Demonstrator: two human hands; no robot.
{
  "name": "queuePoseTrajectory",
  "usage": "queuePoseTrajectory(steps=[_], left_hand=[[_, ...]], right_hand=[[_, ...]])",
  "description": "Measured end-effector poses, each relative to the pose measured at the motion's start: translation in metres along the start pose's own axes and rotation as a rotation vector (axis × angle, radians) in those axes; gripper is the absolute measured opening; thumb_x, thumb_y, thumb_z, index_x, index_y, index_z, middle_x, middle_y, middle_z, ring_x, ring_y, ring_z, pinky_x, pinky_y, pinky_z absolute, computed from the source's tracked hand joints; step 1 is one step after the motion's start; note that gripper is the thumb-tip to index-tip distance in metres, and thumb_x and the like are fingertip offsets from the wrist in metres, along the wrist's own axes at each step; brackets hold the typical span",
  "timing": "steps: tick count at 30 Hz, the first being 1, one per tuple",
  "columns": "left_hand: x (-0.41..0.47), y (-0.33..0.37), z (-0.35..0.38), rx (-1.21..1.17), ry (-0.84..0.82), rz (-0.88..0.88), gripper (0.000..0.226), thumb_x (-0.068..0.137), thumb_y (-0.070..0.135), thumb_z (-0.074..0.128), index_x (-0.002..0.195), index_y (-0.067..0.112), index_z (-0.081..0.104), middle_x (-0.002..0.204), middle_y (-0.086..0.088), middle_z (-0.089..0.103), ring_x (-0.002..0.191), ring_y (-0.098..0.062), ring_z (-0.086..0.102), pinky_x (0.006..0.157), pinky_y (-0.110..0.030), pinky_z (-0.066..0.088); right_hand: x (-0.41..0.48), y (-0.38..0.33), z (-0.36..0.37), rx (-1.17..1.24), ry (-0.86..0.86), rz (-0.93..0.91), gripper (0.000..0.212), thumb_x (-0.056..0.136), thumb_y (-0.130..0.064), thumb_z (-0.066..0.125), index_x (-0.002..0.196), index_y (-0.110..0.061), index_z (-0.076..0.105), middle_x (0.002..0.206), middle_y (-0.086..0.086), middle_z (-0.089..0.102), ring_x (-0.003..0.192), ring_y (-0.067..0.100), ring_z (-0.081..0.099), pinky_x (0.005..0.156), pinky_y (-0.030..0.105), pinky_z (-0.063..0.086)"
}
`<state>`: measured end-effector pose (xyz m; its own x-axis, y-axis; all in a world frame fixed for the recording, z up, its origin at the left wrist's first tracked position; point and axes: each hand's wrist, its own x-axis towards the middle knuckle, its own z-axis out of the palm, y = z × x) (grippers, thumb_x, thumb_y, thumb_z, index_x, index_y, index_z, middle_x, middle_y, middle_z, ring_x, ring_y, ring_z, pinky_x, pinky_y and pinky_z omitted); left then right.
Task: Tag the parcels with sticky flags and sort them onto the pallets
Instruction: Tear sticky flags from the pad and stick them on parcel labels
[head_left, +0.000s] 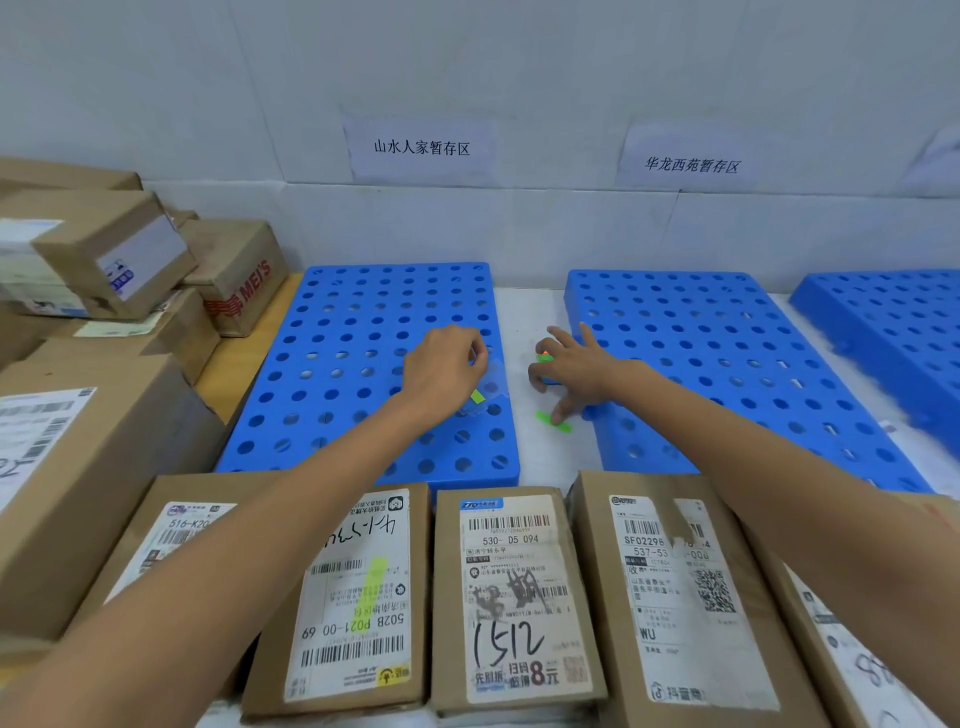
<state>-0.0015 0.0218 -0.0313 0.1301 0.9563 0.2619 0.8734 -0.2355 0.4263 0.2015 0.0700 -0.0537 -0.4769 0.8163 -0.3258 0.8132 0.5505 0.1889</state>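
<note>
My left hand (444, 371) hovers over the left blue pallet (358, 332) and pinches a clear sheet of sticky flags (483, 387) with a yellow-green flag showing. My right hand (569, 366) reaches over the white gap between the pallets, fingers spread; one fingertip presses a green flag (553, 422) lying on the table. A small stack of coloured flags (544, 357) sits under its fingers. Several brown parcels line the near edge: one with a yellow-green flag on its label (358, 597), one marked 1512 (514, 597), one with an SF label (675, 597).
A second blue pallet (727, 374) lies to the right, a third (893, 322) at the far right. Paper signs (422, 148) hang on the wall above the pallets. Stacked cardboard boxes (130, 270) fill the left side.
</note>
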Motion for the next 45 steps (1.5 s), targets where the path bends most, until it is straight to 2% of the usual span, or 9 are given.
queuePoseTrajectory(steps=[10,14,17,20,22,25,34,41,45], left_hand=[[-0.010,0.002,-0.006,-0.080,-0.017,0.015,0.017,0.094,0.021,0.049,0.095,0.016,0.065,0.099,0.004,0.067,0.086,-0.012,0.059,0.063,-0.028,0.044],[-0.016,0.006,-0.012,-0.112,-0.028,-0.001,0.016,0.095,0.021,0.050,0.095,0.016,0.065,0.098,0.005,0.067,0.083,-0.012,0.059,0.062,-0.027,0.043],[-0.021,0.009,-0.014,-0.144,-0.048,-0.007,0.015,0.094,0.021,0.050,0.093,0.017,0.065,0.096,0.006,0.067,0.078,-0.011,0.058,0.058,-0.025,0.042],[-0.028,0.011,-0.015,-0.165,-0.063,0.002,0.014,0.094,0.022,0.051,0.093,0.018,0.065,0.094,0.005,0.067,0.078,-0.010,0.057,0.059,-0.025,0.043],[-0.031,0.011,-0.015,-0.176,-0.064,-0.001,0.015,0.094,0.023,0.052,0.094,0.018,0.066,0.094,0.005,0.067,0.079,-0.009,0.058,0.063,-0.026,0.046],[-0.032,0.012,-0.016,-0.192,-0.065,-0.010,0.015,0.094,0.024,0.052,0.094,0.019,0.066,0.092,0.007,0.067,0.078,-0.008,0.058,0.058,-0.021,0.043],[-0.024,0.009,-0.015,-0.247,-0.061,-0.036,0.014,0.093,0.024,0.053,0.089,0.022,0.065,0.087,0.012,0.065,0.077,-0.007,0.061,0.063,-0.030,0.050],[-0.024,0.006,-0.007,-0.248,-0.079,-0.047,0.014,0.093,0.024,0.053,0.089,0.019,0.065,0.087,0.010,0.065,0.077,-0.007,0.060,0.067,-0.031,0.052],[-0.022,0.008,-0.004,-0.248,-0.088,-0.050,0.014,0.093,0.025,0.053,0.088,0.021,0.065,0.089,0.009,0.066,0.080,-0.009,0.062,0.072,-0.037,0.055]], right_hand=[[-0.025,-0.006,0.008,0.190,0.106,-0.008,0.049,0.065,-0.052,0.077,0.087,-0.020,0.047,0.117,0.002,0.039,0.122,0.021,0.028,0.111,0.051,0.005],[-0.037,-0.005,0.007,0.420,0.176,0.002,0.036,0.071,-0.036,0.079,0.078,-0.016,0.050,0.090,-0.004,0.051,0.092,0.013,0.041,0.108,0.047,0.016],[-0.046,-0.006,0.007,0.589,0.206,-0.001,0.033,0.075,-0.018,0.077,0.068,-0.020,0.045,0.071,-0.009,0.052,0.072,0.011,0.046,0.091,0.037,0.034],[-0.052,-0.013,0.010,0.506,0.185,0.036,0.029,0.073,-0.034,0.078,0.087,-0.025,0.054,0.091,-0.003,0.057,0.091,0.016,0.052,0.103,0.045,0.025],[-0.052,-0.018,0.013,0.315,0.142,0.094,0.051,0.070,-0.051,0.074,0.109,-0.024,0.054,0.115,0.002,0.050,0.118,0.021,0.042,0.111,0.056,0.008],[-0.048,-0.025,0.007,0.166,0.073,0.167,0.071,0.065,-0.070,0.066,0.114,-0.021,0.053,0.130,0.007,0.041,0.133,0.026,0.025,0.109,0.065,-0.003],[-0.038,-0.048,0.007,0.157,-0.015,0.226,0.083,0.060,-0.081,0.058,0.109,-0.014,0.051,0.123,0.009,0.048,0.131,0.028,0.028,0.105,0.069,-0.007],[-0.035,-0.030,-0.004,0.228,-0.055,0.200,0.040,0.074,-0.044,0.074,0.104,-0.021,0.058,0.106,-0.002,0.055,0.124,0.023,0.038,0.105,0.071,-0.008],[-0.036,-0.036,-0.007,0.213,-0.097,0.234,0.059,0.070,-0.063,0.067,0.107,-0.019,0.057,0.115,0.002,0.051,0.126,0.024,0.036,0.105,0.070,-0.004]])
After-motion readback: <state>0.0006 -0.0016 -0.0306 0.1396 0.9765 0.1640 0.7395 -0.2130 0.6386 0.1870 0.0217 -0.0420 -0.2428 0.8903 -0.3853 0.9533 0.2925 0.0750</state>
